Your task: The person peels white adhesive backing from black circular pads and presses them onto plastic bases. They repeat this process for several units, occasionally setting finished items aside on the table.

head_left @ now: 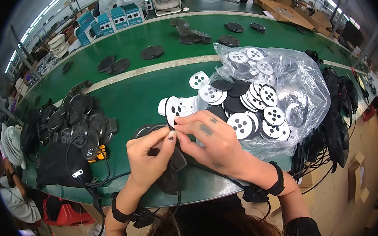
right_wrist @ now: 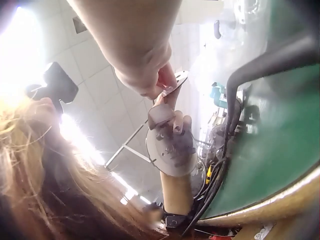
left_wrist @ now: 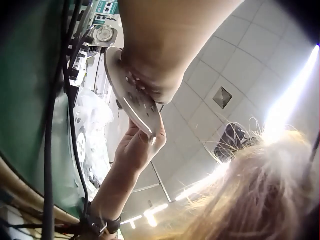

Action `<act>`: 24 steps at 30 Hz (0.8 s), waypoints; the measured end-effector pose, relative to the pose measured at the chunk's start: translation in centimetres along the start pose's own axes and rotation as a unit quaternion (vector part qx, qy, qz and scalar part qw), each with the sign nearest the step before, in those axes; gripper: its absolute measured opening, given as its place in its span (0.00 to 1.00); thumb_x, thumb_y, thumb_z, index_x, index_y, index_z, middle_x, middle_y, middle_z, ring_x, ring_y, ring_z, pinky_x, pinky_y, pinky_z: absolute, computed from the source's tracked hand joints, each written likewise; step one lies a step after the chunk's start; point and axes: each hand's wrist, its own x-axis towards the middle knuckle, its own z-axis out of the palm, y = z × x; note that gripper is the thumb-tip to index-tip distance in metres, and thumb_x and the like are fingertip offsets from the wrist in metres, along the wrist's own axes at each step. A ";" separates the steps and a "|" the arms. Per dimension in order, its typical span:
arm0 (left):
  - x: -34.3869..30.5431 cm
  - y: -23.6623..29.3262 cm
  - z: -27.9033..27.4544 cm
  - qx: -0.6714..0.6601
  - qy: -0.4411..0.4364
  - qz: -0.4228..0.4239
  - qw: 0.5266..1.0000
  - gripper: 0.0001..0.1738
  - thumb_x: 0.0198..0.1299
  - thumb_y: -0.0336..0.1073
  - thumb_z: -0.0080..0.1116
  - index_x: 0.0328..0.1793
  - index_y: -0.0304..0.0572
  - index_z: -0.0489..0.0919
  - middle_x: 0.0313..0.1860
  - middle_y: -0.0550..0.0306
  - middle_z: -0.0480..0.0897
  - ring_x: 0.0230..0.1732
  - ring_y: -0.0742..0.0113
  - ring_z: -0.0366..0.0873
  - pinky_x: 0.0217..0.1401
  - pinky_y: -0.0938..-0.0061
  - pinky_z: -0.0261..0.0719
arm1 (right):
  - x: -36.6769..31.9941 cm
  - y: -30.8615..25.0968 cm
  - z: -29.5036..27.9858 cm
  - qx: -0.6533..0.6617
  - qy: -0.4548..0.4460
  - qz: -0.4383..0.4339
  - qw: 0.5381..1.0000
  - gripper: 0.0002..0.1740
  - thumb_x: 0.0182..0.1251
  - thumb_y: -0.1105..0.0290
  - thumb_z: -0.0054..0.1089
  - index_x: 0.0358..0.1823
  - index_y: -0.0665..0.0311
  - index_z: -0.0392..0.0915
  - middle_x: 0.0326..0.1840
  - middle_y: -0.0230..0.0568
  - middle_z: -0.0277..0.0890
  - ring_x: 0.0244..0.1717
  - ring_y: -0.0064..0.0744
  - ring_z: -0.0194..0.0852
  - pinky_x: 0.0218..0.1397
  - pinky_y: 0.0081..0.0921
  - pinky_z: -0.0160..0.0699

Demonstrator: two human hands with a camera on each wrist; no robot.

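Both hands meet over the table's near edge, thumbs and fingertips close together. My left hand (head_left: 152,157) holds a smoky, see-through round plate (right_wrist: 172,155) with a blocky tab at its rim. In the head view this plate lies partly hidden under the fingers. My right hand (head_left: 214,140) pinches a thin white disc (head_left: 172,109) with dark holes and a black edge, its face tilted up. In the right wrist view the white disc stands edge-on at the right fingertips, just above the plate's tab. Loose white discs (head_left: 198,79) lie beyond the hands.
A clear plastic bag (head_left: 308,92) spills white and black discs at the right. Dark round plates (head_left: 81,105) are heaped at left beside a black pouch (head_left: 63,163). More plates (head_left: 152,51) lie farther back. Black cables (head_left: 323,159) hang over the right edge. A fan (head_left: 167,1) stands behind.
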 end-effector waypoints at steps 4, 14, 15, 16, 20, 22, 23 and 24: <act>0.1 0.5 -0.1 -0.066 0.008 -0.068 0.995 0.08 0.56 0.25 0.56 0.38 0.25 0.79 0.21 0.61 0.78 0.20 0.83 0.71 0.22 0.88 0.67 | 0.3 0.3 -0.9 0.025 -0.039 0.040 0.998 0.09 0.46 0.81 0.62 0.32 0.69 0.77 0.34 0.40 0.77 0.30 0.31 0.77 0.32 0.23 0.77; 1.4 0.6 -1.6 -0.284 0.010 -0.198 0.938 0.13 0.61 0.35 0.52 0.40 0.28 0.78 0.22 0.60 0.79 0.16 0.84 0.68 0.16 0.88 0.62 | 2.2 4.2 -4.3 0.155 0.125 0.308 0.930 0.10 0.60 0.73 0.57 0.37 0.75 0.77 0.31 0.39 0.78 0.31 0.20 0.76 0.36 0.15 0.75; 1.4 0.5 -1.9 -0.289 0.006 -0.209 0.934 0.14 0.62 0.35 0.51 0.39 0.28 0.78 0.23 0.58 0.79 0.14 0.83 0.67 0.14 0.87 0.61 | 2.2 4.5 -4.2 0.186 0.153 0.303 0.922 0.11 0.60 0.73 0.57 0.38 0.77 0.76 0.31 0.41 0.78 0.31 0.22 0.77 0.35 0.14 0.76; 1.5 0.5 -2.1 -0.295 0.002 -0.220 0.930 0.15 0.62 0.36 0.50 0.38 0.28 0.78 0.24 0.56 0.79 0.13 0.82 0.67 0.13 0.87 0.60 | 2.2 4.8 -4.4 0.153 0.138 0.311 0.928 0.11 0.61 0.72 0.56 0.39 0.76 0.76 0.32 0.41 0.78 0.31 0.22 0.78 0.36 0.14 0.76; 1.8 0.6 -1.5 -0.379 -0.004 -0.236 0.895 0.18 0.66 0.42 0.44 0.41 0.30 0.74 0.20 0.53 0.77 0.09 0.80 0.63 0.10 0.85 0.57 | 1.1 5.9 -2.8 0.102 0.014 0.287 0.952 0.15 0.62 0.68 0.56 0.45 0.72 0.75 0.38 0.42 0.78 0.35 0.23 0.77 0.38 0.18 0.76; 1.6 0.7 -1.1 -0.387 -0.010 -0.261 0.884 0.19 0.67 0.44 0.41 0.44 0.31 0.71 0.14 0.56 0.73 0.07 0.78 0.60 0.09 0.83 0.55 | 1.1 4.8 -1.1 0.249 -0.003 0.293 0.923 0.28 0.62 0.61 0.58 0.59 0.70 0.65 0.48 0.44 0.73 0.47 0.29 0.73 0.48 0.23 0.73; 1.3 0.5 -0.9 -0.433 -0.034 -0.277 0.857 0.18 0.67 0.44 0.40 0.44 0.32 0.71 0.14 0.58 0.71 0.07 0.78 0.59 0.10 0.83 0.55 | 1.0 4.2 -0.7 0.327 -0.008 0.259 0.909 0.31 0.60 0.61 0.59 0.61 0.69 0.61 0.52 0.44 0.70 0.51 0.31 0.70 0.51 0.25 0.71; 1.0 0.4 -0.7 -0.478 -0.058 -0.292 0.826 0.18 0.68 0.44 0.39 0.43 0.33 0.70 0.13 0.59 0.70 0.07 0.77 0.58 0.10 0.82 0.54 | 1.0 3.6 -0.2 0.402 -0.014 0.224 0.888 0.35 0.59 0.62 0.61 0.64 0.68 0.57 0.55 0.44 0.67 0.55 0.32 0.67 0.55 0.27 0.69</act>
